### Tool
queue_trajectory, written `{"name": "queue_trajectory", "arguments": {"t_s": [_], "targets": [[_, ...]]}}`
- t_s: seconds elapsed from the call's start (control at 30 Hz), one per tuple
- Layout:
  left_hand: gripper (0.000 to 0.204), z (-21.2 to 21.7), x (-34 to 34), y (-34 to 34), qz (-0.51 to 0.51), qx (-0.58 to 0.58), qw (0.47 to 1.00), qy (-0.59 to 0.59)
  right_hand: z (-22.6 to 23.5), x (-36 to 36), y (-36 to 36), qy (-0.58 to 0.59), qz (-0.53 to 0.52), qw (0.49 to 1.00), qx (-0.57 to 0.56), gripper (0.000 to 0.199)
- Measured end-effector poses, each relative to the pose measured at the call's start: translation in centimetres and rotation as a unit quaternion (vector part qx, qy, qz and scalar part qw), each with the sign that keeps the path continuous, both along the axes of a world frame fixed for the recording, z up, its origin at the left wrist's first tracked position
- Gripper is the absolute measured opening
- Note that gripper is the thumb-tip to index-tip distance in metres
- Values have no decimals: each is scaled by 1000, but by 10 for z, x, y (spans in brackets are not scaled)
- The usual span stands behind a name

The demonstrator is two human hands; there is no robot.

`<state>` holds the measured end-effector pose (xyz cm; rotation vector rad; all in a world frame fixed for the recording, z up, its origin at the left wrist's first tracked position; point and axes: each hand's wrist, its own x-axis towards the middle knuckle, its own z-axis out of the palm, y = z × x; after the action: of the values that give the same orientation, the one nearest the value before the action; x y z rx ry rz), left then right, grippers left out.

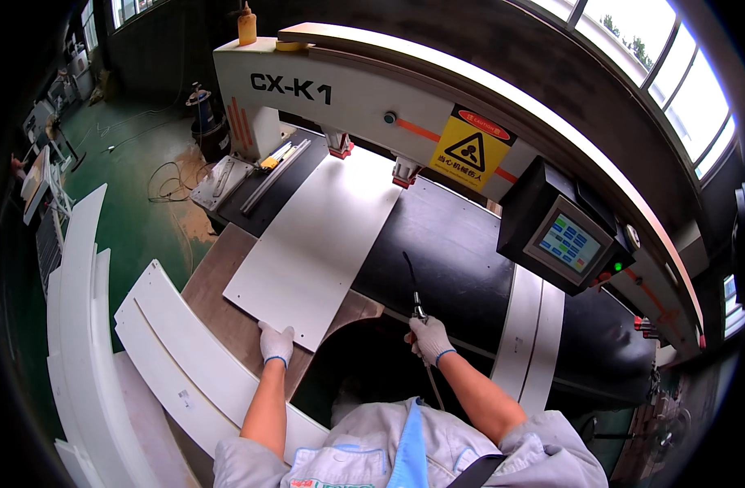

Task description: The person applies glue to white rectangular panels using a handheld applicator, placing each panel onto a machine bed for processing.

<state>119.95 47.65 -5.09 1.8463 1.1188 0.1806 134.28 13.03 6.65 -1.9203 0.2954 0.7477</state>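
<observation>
Daylight pours in from the windows (681, 73) at one to two o'clock, which are blown out to near white. The middle is evenly lit and sharp; the pale panel (315, 244) reads bright without harsh glare, while the black machine bed (446, 252) carries a soft sheen. Deep shadow sits under the bed's near edge at six o'clock. Straight edges bow strongly toward the rim, and a black vignette swallows every corner, dimmest at nine o'clock.
</observation>
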Motion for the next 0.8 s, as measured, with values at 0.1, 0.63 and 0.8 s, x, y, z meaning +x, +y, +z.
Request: {"name": "queue_trajectory", "arguments": {"t_s": [0.1, 0.63, 0.8], "targets": [[95, 0, -2, 2, 2, 6, 1000, -17, 31, 27, 34, -25, -1, 1000, 4, 27], [85, 23, 32, 81, 120, 173, 974, 86, 25, -32, -55, 80, 87, 988, -98, 36], [86, 18, 54, 143, 10, 143, 974, 177, 18, -43, -116, 94, -22, 990, -102, 36]]}}
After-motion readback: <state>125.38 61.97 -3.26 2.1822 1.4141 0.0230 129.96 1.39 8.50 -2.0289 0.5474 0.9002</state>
